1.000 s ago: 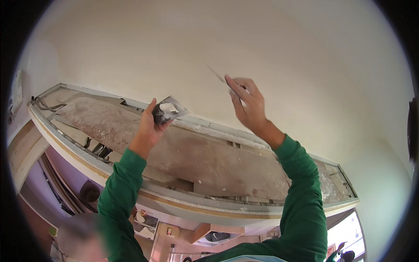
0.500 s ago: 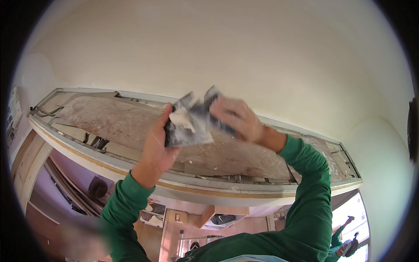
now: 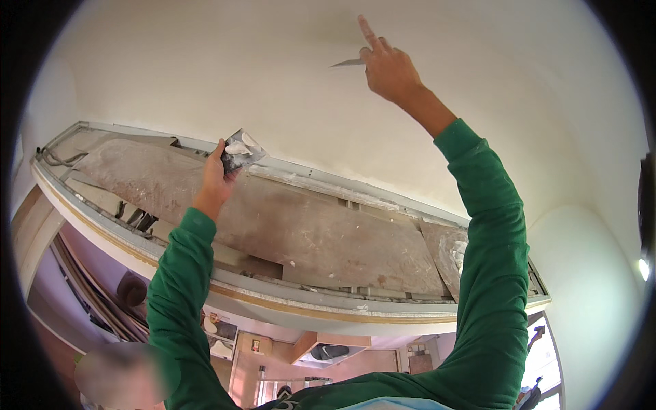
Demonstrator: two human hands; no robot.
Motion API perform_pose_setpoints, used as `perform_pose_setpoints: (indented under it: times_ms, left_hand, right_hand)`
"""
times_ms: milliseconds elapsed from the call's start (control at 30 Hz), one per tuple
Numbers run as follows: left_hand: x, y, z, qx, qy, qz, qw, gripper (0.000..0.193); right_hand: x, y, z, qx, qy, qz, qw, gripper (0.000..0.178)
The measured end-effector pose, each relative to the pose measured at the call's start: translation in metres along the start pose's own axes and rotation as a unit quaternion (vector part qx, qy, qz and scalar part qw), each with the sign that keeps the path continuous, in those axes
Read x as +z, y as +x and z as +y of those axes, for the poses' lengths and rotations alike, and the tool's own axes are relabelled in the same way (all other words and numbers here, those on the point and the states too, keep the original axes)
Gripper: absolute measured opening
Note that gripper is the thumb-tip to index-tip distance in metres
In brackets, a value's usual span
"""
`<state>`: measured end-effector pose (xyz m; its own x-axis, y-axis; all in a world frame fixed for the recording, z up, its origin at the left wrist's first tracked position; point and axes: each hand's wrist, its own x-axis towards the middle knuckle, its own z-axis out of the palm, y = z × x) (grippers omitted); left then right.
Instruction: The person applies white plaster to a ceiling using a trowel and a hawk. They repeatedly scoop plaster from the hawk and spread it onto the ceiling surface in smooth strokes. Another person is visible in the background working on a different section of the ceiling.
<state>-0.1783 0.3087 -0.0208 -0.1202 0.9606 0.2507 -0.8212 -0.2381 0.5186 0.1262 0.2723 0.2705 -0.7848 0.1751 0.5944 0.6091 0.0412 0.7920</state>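
Note:
My left hand (image 3: 216, 183) is closed around a flat grey scraper blade (image 3: 237, 162), held above the dusty recess. A lump of white putty (image 3: 239, 145) lies on that blade. Raised high to the right, my right hand (image 3: 394, 74) grips a putty knife (image 3: 347, 63), seen almost edge-on, with the index finger stretched out. The hand hides most of this knife. Behind it is the smooth cream surface (image 3: 273, 75); whether the knife touches it I cannot tell.
A long recessed ledge (image 3: 383, 316) with a metal rim runs across below my arms, holding a stained brown sheet (image 3: 328, 239). Grey cables (image 3: 60, 158) lie at its left end. Far below are an open box-like cabinet (image 3: 335, 347) and part of another person (image 3: 529, 395).
My hands have moved apart. The right one has gone up and right with its knife, away from the putty-bearing blade; the left has shifted left and slightly up.

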Motion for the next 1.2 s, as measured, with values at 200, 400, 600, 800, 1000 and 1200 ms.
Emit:
perform_pose_setpoints:
  times_ms: [200,400,600,800,1000,1200]
  left_hand:
    - [-0.009,0.005,-0.005,-0.015,0.028,0.042,0.999,0.029]
    - [-0.007,0.008,-0.004,-0.016,0.022,0.031,0.999,0.028]
    - [-0.004,0.006,-0.006,-0.021,0.021,0.028,0.999,0.03]
    - [0.004,-0.001,-0.002,-0.013,0.009,0.066,0.998,0.031]
    - [-0.008,0.006,0.002,0.015,0.019,0.054,0.998,0.028]
    - [-0.002,0.011,-0.006,-0.006,0.033,0.09,0.995,0.025]
  right_hand:
    - [0.011,0.014,0.001,0.023,-0.004,-0.066,0.998,0.012]
    - [0.02,0.019,0.001,0.023,-0.015,-0.032,0.999,0.013]
    - [0.015,0.02,-0.006,0.041,-0.031,-0.043,0.998,0.016]
    - [-0.008,0.0,-0.028,0.038,0.078,-0.1,0.991,0.027]
    - [-0.016,-0.082,-0.036,0.185,0.729,-0.403,0.522,0.046]
    - [-0.037,-0.215,-0.114,0.158,0.807,-0.533,0.199,0.065]
